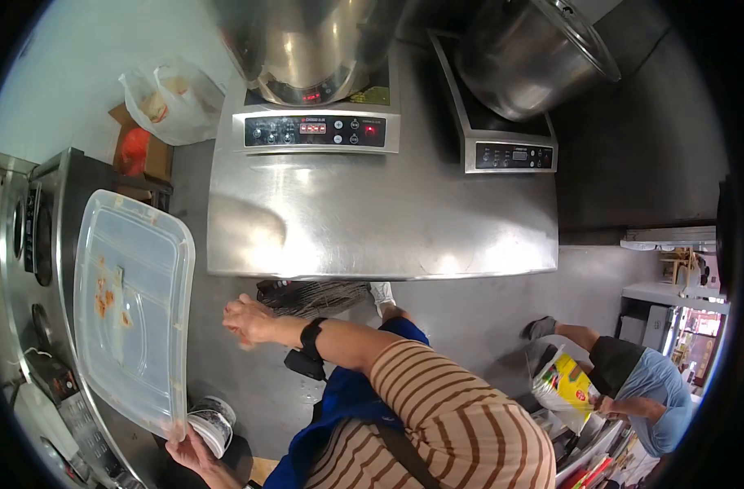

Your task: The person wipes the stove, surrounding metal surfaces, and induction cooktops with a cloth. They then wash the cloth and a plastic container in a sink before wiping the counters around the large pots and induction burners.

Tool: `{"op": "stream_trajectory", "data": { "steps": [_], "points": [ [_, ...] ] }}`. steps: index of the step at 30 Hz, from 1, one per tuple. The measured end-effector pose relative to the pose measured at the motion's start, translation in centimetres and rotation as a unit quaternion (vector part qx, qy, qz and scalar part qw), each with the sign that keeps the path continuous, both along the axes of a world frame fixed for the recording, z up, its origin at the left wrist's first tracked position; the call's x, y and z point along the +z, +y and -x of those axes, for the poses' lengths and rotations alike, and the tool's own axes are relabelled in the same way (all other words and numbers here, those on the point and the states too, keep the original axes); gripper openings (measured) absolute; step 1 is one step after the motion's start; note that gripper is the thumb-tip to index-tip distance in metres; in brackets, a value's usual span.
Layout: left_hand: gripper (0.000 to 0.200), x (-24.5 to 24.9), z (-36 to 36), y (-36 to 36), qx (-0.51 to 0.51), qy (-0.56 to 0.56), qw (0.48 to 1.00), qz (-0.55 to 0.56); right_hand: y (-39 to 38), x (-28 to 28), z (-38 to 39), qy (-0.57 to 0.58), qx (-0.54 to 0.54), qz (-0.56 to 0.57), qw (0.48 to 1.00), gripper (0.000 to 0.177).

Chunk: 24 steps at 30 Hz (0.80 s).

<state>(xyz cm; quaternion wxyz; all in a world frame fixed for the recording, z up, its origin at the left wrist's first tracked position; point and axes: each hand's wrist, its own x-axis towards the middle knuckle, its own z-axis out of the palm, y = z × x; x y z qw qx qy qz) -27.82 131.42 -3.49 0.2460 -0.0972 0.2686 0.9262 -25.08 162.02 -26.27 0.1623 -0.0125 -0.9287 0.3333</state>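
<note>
My left hand (194, 453) grips the bottom corner of a large translucent plastic lid (143, 326). The lid is tilted upright at the left and has orange-brown stains and a whitish label strip on it. My right hand (251, 320) hovers beyond the front edge of the steel table, to the right of the lid. Its fingers are curled in, and nothing shows in them. A dark band circles that wrist. Just below the lid's lower right edge, close to my left hand, a white bucket (217, 420) stands on the floor.
A steel table (372, 220) carries two induction cookers (315, 132) (510, 155) with large steel pots (302, 49) (527, 57). A plastic bag (176, 102) and cardboard box (158, 159) stand behind. At left runs a steel counter (62, 204). Another person (661, 391) holds a yellow package (563, 379).
</note>
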Motion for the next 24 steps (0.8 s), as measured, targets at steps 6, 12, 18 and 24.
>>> {"op": "stream_trajectory", "data": {
  "steps": [6, 12, 18, 24],
  "points": [
    [0.052, -3.4, 1.0, -1.3, 0.039, -0.009, 0.999, 0.001, 16.8, 10.5, -11.7, 0.180, -0.276, 0.142, 0.933, 0.022],
    [0.055, -4.0, 0.1, -0.4, 0.064, -0.019, 0.997, 0.029, 27.4, 2.6, -15.7, -0.223, -0.541, -0.214, 0.782, 0.050],
    [0.059, -2.3, -2.2, -1.2, 0.090, -0.029, 0.989, 0.110, 25.8, 0.5, -3.8, -0.162, -0.520, -0.238, 0.804, 0.048],
    [0.057, -2.4, -2.2, -2.5, 0.131, -0.033, 0.989, 0.057, 17.8, 4.5, 5.5, -0.190, -0.315, -0.157, 0.917, 0.043]
  ]
}}
